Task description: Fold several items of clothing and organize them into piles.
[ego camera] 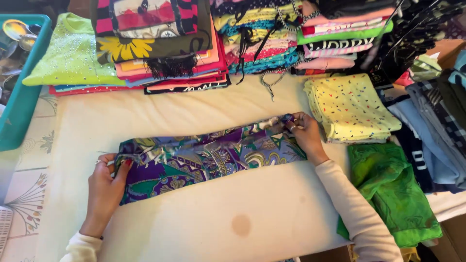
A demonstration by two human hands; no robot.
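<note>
Looking down from the head camera, a long folded strip of shiny patterned fabric [204,157] in purple, teal and gold lies across the middle of a cream-covered table [194,228], which has a round brownish stain just below the fabric. Left hand [104,189] grips the strip's left end, fingers curled over the bunched edge; right hand [303,133] pinches the right end between thumb and fingers. Both arms wear cream knit sleeves, cut off at the bottom edge. Right of the fabric sits a folded yellow speckled top [352,106], and below that a crumpled green garment [393,189] hangs off the table edge. Behind the fabric are stacks of folded clothes [165,53], with a lime studded shirt [73,53] leftmost. Far left of the fabric, a teal plastic bin [24,87] holds what look like metal bowls, mostly cropped out so hard to say.
</note>
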